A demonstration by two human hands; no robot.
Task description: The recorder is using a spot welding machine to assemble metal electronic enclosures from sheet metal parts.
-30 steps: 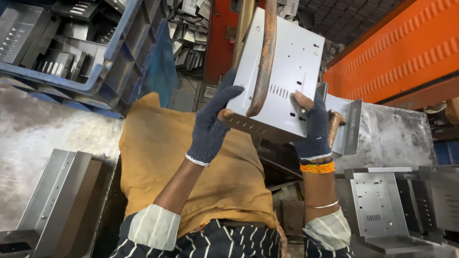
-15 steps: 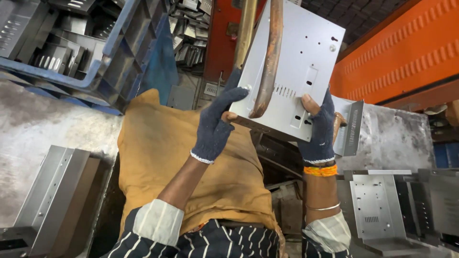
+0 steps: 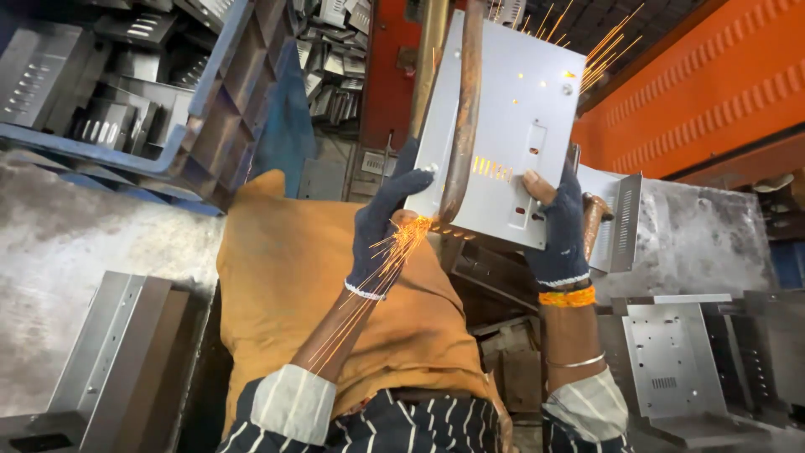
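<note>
Grey sheet-metal panel (image 3: 511,117) upright, long axis vertical, against the rusty welder arm (image 3: 464,109). Left hand (image 3: 381,226) pinches its lower-left edge, right hand (image 3: 558,222) clamps lower-right. Sparks at bottom edge, nearer left hand.

Hemmed in at centre frame: both gloved hands, left hand (image 3: 381,226) and right hand (image 3: 558,226), clamped on the metal panel (image 3: 520,117), with the rusty curved arm (image 3: 465,109) crossing its face. Blocked at upper left by the blue bin (image 3: 201,109), at lower left by a grey bracket (image 3: 101,361), at lower right by stacked brackets (image 3: 671,361). Open only between the forearms, above the orange cloth (image 3: 293,277).
</note>
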